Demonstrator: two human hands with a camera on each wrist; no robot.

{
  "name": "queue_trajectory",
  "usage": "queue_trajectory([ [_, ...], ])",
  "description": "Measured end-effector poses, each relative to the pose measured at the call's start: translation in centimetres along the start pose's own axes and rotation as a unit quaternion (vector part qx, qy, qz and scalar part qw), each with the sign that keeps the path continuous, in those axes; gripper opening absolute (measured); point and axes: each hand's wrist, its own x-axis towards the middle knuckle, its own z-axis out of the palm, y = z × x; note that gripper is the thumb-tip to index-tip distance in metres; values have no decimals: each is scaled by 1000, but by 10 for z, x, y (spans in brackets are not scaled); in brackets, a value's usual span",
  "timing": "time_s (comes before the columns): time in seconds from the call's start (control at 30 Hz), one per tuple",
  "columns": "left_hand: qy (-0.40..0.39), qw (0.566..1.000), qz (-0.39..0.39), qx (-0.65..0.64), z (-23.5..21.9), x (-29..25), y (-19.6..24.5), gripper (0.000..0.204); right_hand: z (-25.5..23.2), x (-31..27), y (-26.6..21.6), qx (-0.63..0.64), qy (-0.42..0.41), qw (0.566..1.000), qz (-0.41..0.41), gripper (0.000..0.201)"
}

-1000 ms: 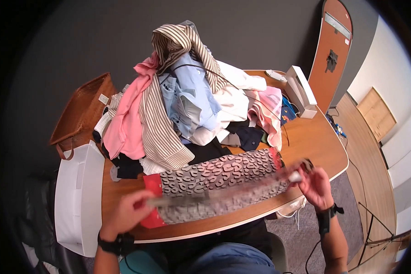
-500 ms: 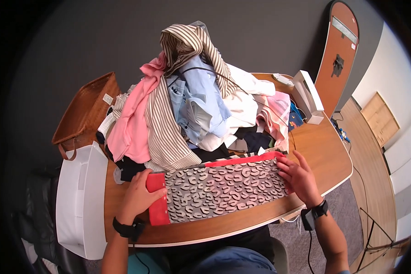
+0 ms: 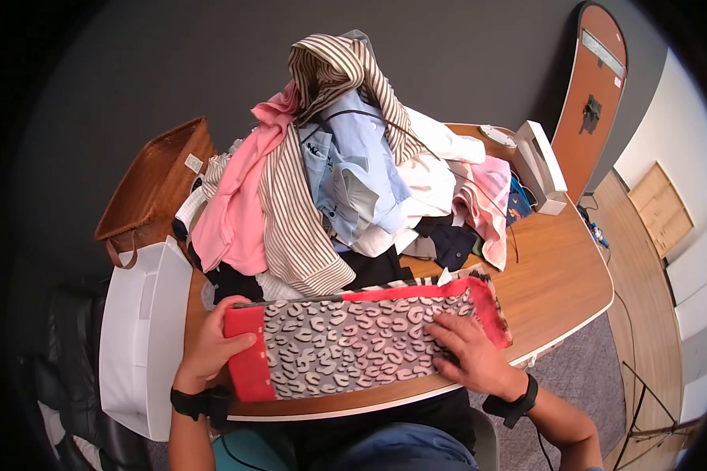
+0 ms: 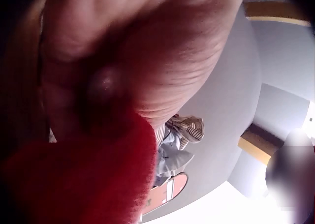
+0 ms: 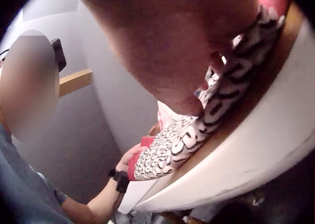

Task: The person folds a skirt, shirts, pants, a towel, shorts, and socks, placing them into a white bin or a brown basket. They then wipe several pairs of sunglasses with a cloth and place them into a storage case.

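Observation:
A folded leopard-print scarf [image 3: 346,341] with red borders lies along the table's front edge. My left hand [image 3: 214,345] grips its red left end, thumb on top and fingers underneath. Close up in the left wrist view, fuzzy red cloth [image 4: 83,179] runs into that hand's palm. Palm down, my right hand [image 3: 483,357] rests on the printed part towards the right, its fingers extended over the cloth. The right red end spreads beyond it, slightly rumpled. In the right wrist view the print [image 5: 160,157] stretches away under the right hand to the left one.
Behind the scarf rises a tall heap of clothes, with a striped shirt [image 3: 294,228], a pink garment [image 3: 236,212] and a blue shirt [image 3: 365,157]. A brown basket [image 3: 153,188] and a white box [image 3: 137,345] stand at left, a narrow white box [image 3: 542,169] at back right.
The scarf, blurred and lifted between both hands at first, came down folded. It has since shifted left with my left hand. My right hand has moved from its right end inward onto the print.

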Motion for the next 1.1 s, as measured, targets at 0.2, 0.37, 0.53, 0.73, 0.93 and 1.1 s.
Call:
queue_trajectory([
  [0.2,14,996,-49,-69,-9,-17,20,55,-2,28,-40,3,-4,998,-57,56],
  [0.37,13,996,-34,-83,15,-20,41,51,37,47,-34,-80,-8,995,-66,54],
  [0.53,-56,981,-18,-187,57,-11,63,49,22,43,-29,29,2,997,-66,55],
  [0.73,-191,958,-11,-215,152,27,76,56,-12,17,-9,626,-49,766,139,62],
  [0.93,-307,947,32,-88,190,59,44,53,-24,5,21,622,-2,751,221,65],
  [1.1,-207,973,97,46,163,52,20,33,8,9,21,445,87,871,190,74],
])
